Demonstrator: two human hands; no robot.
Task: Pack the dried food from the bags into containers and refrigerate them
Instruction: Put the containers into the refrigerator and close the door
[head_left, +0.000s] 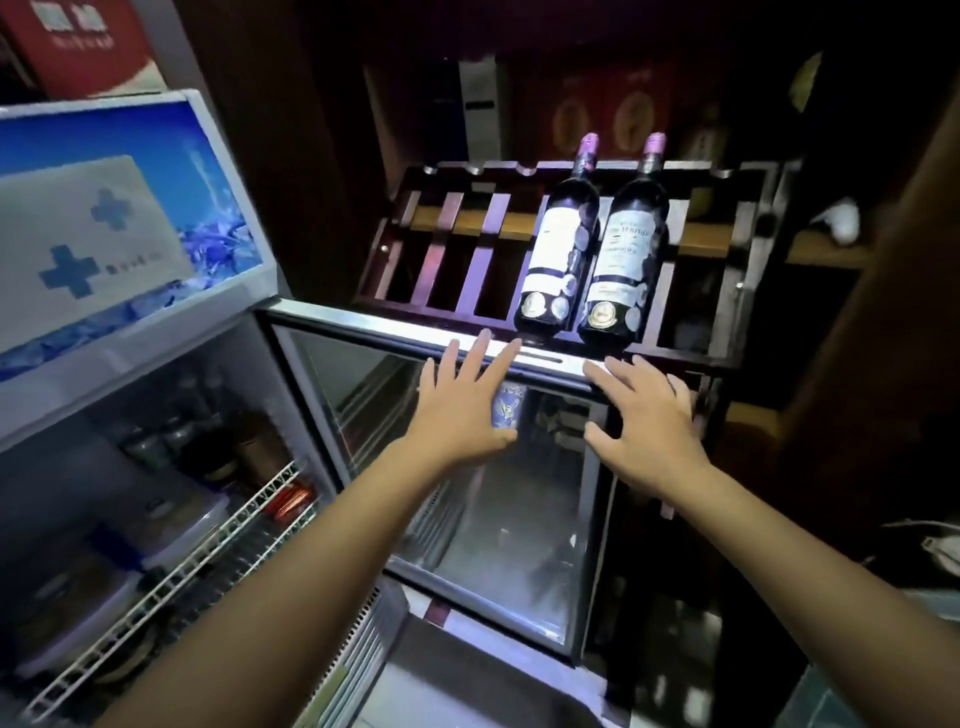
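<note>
dim storage corner, with dark wooden shelving behind and a display fridge standing open on the left, its header panel printed in blue with white crosses. its glass door is swung out toward the right, the silver top rail running across the middle of the view. both arms reach forward to that door. the left hand lies flat with fingers spread and straight, its fingertips reaching the top rail, palm against the glass; its grip is released and holds nothing. the right hand lies just beside it, also with fingers spread and straight, its fingers at the top right corner of the door, grip released too. inside the fridge, lidded containers sit on a white wire shelf, with dark jars behind them; what they hold cannot be told. just past the door, two dark wine bottles lie side by side, touching, on a slatted wooden rack, necks pointing away.
</note>
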